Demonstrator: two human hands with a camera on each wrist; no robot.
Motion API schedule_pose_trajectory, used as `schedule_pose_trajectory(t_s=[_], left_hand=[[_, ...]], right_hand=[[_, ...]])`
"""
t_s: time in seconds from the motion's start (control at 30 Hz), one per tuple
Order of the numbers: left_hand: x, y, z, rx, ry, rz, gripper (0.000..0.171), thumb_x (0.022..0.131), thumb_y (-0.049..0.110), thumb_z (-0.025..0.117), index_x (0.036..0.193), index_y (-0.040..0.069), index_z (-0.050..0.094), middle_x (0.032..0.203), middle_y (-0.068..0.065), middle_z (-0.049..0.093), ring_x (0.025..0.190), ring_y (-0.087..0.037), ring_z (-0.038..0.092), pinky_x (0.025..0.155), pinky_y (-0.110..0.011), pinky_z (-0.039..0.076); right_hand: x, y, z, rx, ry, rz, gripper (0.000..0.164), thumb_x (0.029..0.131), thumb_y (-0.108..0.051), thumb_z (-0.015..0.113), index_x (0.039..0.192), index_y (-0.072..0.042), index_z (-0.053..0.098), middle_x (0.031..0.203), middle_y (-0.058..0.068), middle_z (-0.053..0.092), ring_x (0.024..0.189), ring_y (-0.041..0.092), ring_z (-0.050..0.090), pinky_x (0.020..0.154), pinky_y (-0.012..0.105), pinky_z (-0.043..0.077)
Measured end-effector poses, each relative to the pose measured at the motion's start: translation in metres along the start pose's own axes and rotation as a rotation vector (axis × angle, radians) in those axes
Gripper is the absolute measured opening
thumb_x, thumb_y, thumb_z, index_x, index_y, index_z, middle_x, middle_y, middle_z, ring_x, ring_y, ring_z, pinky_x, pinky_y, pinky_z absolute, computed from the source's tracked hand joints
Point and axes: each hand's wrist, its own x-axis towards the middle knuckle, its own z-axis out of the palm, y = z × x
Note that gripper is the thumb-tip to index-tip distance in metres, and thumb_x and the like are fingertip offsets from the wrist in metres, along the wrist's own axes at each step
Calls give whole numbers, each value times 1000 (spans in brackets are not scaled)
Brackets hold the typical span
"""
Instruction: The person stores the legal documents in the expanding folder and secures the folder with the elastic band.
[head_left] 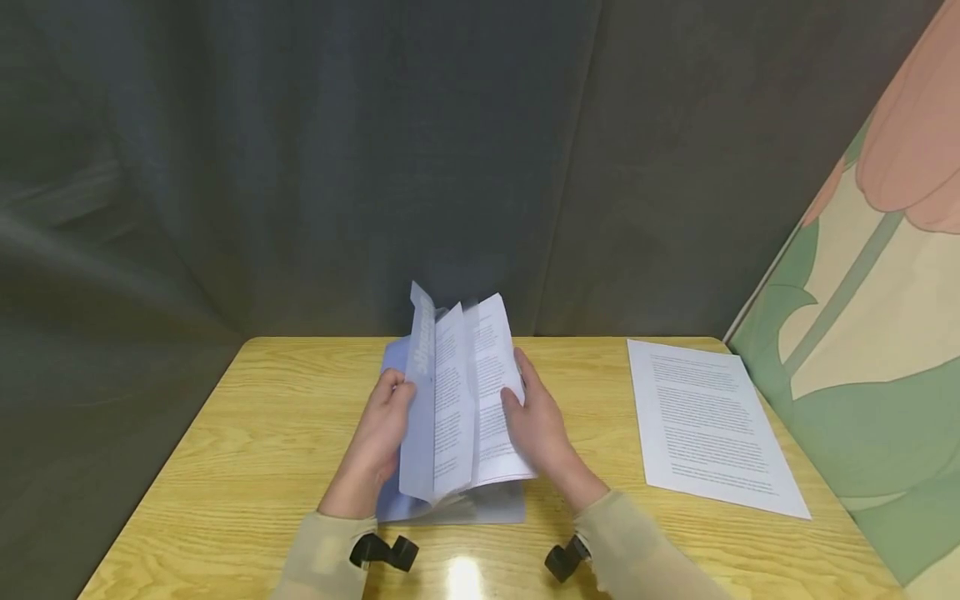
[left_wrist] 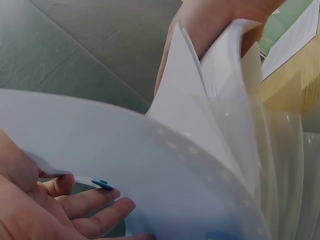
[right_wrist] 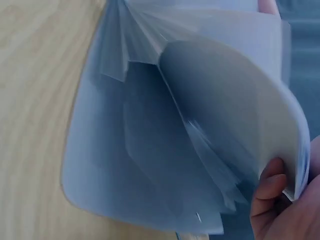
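Observation:
A pale blue folder (head_left: 418, 442) with clear plastic pockets stands partly raised and fanned over the middle of the table. My left hand (head_left: 381, 425) pinches its front cover, the thumb on the near face; in the left wrist view the cover (left_wrist: 115, 145) bows beside the curled fingers (left_wrist: 92, 202). On the other side my right hand (head_left: 540, 421) grips a bundle of printed sheets (head_left: 491, 375), thumb on top and fingers behind. From the right wrist view, the bundle's edge (right_wrist: 300, 135) bends in that grip, and clear pockets (right_wrist: 150, 120) spread open beneath.
A loose printed sheet (head_left: 708, 425) lies flat on the wooden table (head_left: 285, 433) to the right. Dark grey fabric (head_left: 375, 167) hangs behind the table. A flower-patterned cloth (head_left: 862, 333) borders the right side.

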Motion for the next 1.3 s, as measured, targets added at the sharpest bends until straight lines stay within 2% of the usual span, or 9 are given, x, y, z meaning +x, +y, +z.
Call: schedule_pose_trajectory(t_s=[0.1,0.17,0.23,0.4,0.53,0.8,0.93,1.07,1.3], left_hand=[[-2,2,2,-7,-1,7,11,113,18,45,108,8,47,101,-8,46,97,-25,47,81,-40,37],[-2,2,3,-10,0,13,11,113,17,45,108,8,47,100,-8,46,96,-25,47,80,-40,37],[-3,2,4,-13,3,17,10,112,16,45,107,8,47,99,-9,45,95,-25,47,80,-39,37],[-3,4,4,-16,8,17,11,113,17,44,109,7,47,103,-10,46,97,-26,47,82,-40,37],[-4,5,5,-34,-4,12,11,114,18,44,109,8,46,102,-9,45,95,-25,47,80,-39,37],[-4,4,8,-48,16,19,9,112,15,44,106,8,46,100,-9,44,94,-25,46,78,-37,37],[-4,5,8,-42,24,23,9,113,16,44,107,8,45,99,-7,43,94,-24,45,78,-38,36],[-5,7,6,-46,19,12,10,114,17,44,108,9,46,101,-7,44,94,-24,46,79,-38,37],[-5,9,4,-54,7,1,12,115,20,42,111,9,46,108,-9,46,100,-25,46,82,-40,37]], right_hand=[[-4,0,5,-31,-23,-26,68,114,-17,59,175,-14,28,172,18,42,151,37,50,122,57,40],[-6,0,6,-36,-30,-25,66,114,-21,61,174,-14,33,160,20,54,131,35,64,108,53,52],[-6,1,6,-26,-11,-30,60,115,-23,61,171,-13,41,141,17,64,107,29,68,91,47,57],[-5,3,4,14,68,-33,46,116,-24,58,161,-15,58,93,4,63,76,18,56,70,32,48],[-6,4,7,2,91,-45,43,115,-23,59,157,-17,61,73,-1,51,66,16,49,63,30,41],[-10,7,24,-49,122,-69,42,110,-22,63,151,-15,66,69,-7,60,61,11,51,62,31,43],[-12,7,30,-62,97,-69,42,109,-21,64,150,-13,65,86,-8,77,70,9,62,71,34,52],[-12,7,31,-47,73,-57,42,110,-22,65,151,-13,64,103,-2,82,81,9,70,78,38,57],[-12,5,29,-47,76,-67,42,110,-21,64,152,-13,63,102,-3,82,81,10,69,79,38,56]])
